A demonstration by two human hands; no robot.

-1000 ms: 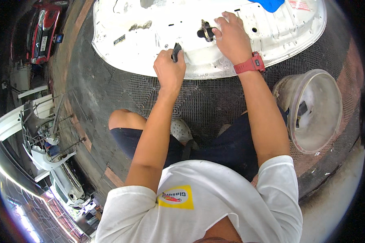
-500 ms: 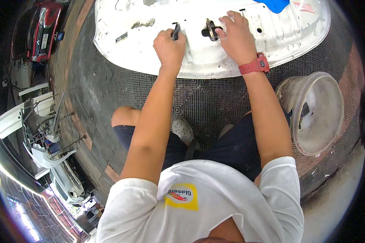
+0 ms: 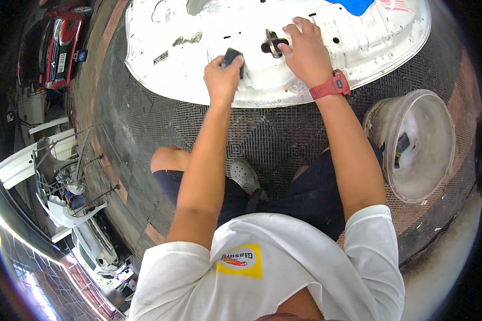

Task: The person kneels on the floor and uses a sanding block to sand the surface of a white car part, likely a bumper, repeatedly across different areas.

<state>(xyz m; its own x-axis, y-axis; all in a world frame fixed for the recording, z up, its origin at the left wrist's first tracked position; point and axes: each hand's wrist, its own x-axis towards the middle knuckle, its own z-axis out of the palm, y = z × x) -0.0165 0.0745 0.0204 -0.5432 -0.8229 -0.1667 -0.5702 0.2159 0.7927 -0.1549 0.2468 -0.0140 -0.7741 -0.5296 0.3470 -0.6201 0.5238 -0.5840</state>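
My left hand (image 3: 221, 83) grips a dark rectangular pad (image 3: 232, 58) against a large white metal panel (image 3: 177, 72), fingertips wrapped over it. Just to its right, my right hand (image 3: 308, 56), a red watch on its wrist, rests on the panel with fingers spread and slightly bent. Its thumb is beside a black-and-metal fitting (image 3: 269, 47) set in the panel, which has several holes and ridges. Whether the thumb touches that fitting I cannot tell.
A clear plastic bucket (image 3: 434, 171) holding dark pieces is by my right leg on a ribbed mat (image 3: 268, 131). A blue item (image 3: 353, 5) lies on the panel. At left are a red-and-black vehicle part (image 3: 64, 43) and racked body parts (image 3: 61, 206).
My left hand with the pad went up the panel, then came back down, and more of the pad's broad face shows. My right hand has shifted only slightly.
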